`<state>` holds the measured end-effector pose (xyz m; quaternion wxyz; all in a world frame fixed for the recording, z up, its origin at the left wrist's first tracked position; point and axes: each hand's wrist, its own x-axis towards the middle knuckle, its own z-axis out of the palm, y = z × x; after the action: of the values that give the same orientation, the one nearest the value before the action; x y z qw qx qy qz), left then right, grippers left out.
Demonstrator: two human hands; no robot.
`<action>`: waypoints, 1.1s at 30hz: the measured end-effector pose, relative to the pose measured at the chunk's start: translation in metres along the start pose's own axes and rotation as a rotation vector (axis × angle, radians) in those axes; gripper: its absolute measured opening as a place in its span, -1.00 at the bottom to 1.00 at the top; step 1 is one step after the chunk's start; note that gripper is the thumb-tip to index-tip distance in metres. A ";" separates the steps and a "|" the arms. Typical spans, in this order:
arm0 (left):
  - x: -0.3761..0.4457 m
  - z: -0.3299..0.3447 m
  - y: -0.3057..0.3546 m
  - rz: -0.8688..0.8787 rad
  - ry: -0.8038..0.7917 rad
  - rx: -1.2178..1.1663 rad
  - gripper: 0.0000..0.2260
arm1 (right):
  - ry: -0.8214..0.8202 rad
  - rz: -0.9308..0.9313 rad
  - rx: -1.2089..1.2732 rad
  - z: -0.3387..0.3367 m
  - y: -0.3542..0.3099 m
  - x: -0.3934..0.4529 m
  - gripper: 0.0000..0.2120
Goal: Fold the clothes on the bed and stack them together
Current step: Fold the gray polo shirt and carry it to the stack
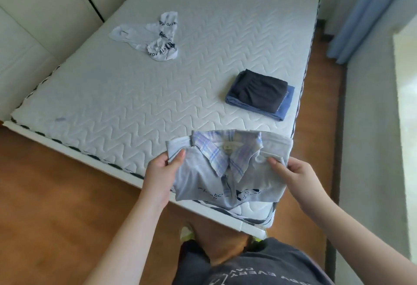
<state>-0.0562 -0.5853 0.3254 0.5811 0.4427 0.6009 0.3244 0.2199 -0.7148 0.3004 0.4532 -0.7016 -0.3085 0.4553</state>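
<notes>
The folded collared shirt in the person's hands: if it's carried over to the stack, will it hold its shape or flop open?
Probably floppy: the folded collared shirt already sags between the left hand and right hand. It looks thin and light. The folds may slip loose unless supported underneath on the way to the stack.

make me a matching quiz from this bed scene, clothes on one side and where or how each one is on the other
Things:
1. collared shirt
2. dark garment
3. blue garment
4. white printed garment

States:
A. bottom of the folded stack
B. unfolded, far side of the bed
C. held by both hands
D. top of the folded stack

Pairs: 1-C, 2-D, 3-A, 4-B
</notes>
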 end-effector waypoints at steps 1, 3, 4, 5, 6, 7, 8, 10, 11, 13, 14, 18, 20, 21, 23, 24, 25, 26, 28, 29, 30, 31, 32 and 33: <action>0.011 0.000 0.000 -0.005 -0.035 0.009 -0.93 | 0.041 0.016 0.012 0.004 0.003 0.000 -0.26; 0.033 -0.002 -0.003 -0.011 -0.118 0.028 -0.90 | 0.116 0.032 0.022 0.016 0.011 -0.001 -0.29; 0.043 -0.003 -0.004 -0.017 -0.171 0.041 -0.90 | 0.154 0.031 0.017 0.024 0.013 -0.002 -0.30; 0.055 -0.005 -0.007 -0.029 -0.227 0.064 -0.89 | 0.189 0.036 0.003 0.034 0.015 -0.004 -0.31; 0.067 -0.009 -0.009 -0.039 -0.283 0.095 -0.87 | 0.223 0.036 -0.002 0.043 0.017 -0.007 -0.33; 0.077 -0.012 -0.009 -0.044 -0.333 0.118 -0.85 | 0.256 0.039 0.004 0.053 0.017 -0.009 -0.36; 0.088 -0.017 -0.008 -0.044 -0.377 0.132 -0.82 | 0.297 0.042 0.022 0.062 0.018 -0.011 -0.44; 0.107 -0.025 -0.004 -0.058 -0.430 0.165 -0.79 | 0.382 0.061 0.069 0.076 0.016 -0.012 -0.68; 0.115 -0.028 -0.001 -0.071 -0.440 0.174 -0.81 | 0.418 0.075 0.091 0.082 0.015 -0.012 -0.77; 0.127 -0.031 0.002 -0.090 -0.462 0.174 -0.86 | 0.470 0.107 0.109 0.092 0.017 -0.012 -0.84; 0.133 -0.031 0.002 -0.089 -0.473 0.186 -0.86 | 0.483 0.124 0.113 0.096 0.018 -0.012 -0.86; 0.145 -0.028 -0.007 -0.033 -0.537 0.285 -0.88 | 0.454 0.176 0.101 0.101 0.026 -0.014 -0.90; 0.150 -0.023 -0.011 0.023 -0.554 0.349 -0.89 | 0.440 0.196 0.101 0.098 0.033 -0.012 -0.90; 0.152 -0.020 -0.013 0.051 -0.555 0.384 -0.89 | 0.438 0.204 0.106 0.096 0.037 -0.011 -0.90; 0.156 -0.011 -0.018 0.071 -0.548 0.432 -0.91 | 0.429 0.218 0.105 0.089 0.046 -0.005 -0.90; 0.157 -0.008 -0.021 0.064 -0.537 0.446 -0.93 | 0.421 0.233 0.103 0.085 0.053 -0.001 -0.89; 0.157 -0.004 -0.024 0.052 -0.522 0.449 -0.94 | 0.407 0.251 0.100 0.081 0.060 0.003 -0.88; 0.156 -0.001 -0.028 0.043 -0.508 0.445 -0.95 | 0.391 0.269 0.095 0.076 0.067 0.007 -0.85; 0.157 0.007 -0.036 0.029 -0.489 0.452 -0.95 | 0.363 0.303 0.102 0.067 0.079 0.016 -0.83; 0.159 0.012 -0.040 0.026 -0.480 0.459 -0.95 | 0.358 0.316 0.104 0.064 0.084 0.022 -0.83; 0.164 0.017 -0.044 0.021 -0.473 0.462 -0.95 | 0.355 0.322 0.102 0.060 0.089 0.029 -0.83; 0.171 0.023 -0.049 0.018 -0.469 0.464 -0.95 | 0.351 0.334 0.097 0.057 0.093 0.037 -0.85; 0.178 0.028 -0.053 0.018 -0.462 0.481 -0.96 | 0.342 0.345 0.096 0.054 0.096 0.047 -0.86; 0.188 0.034 -0.058 0.023 -0.457 0.505 -0.97 | 0.335 0.358 0.093 0.051 0.101 0.057 -0.85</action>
<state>-0.0186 -0.4414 0.1911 0.5690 0.6407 0.5115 0.0645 0.1975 -0.6883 0.1787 0.4418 -0.7892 -0.0787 0.4193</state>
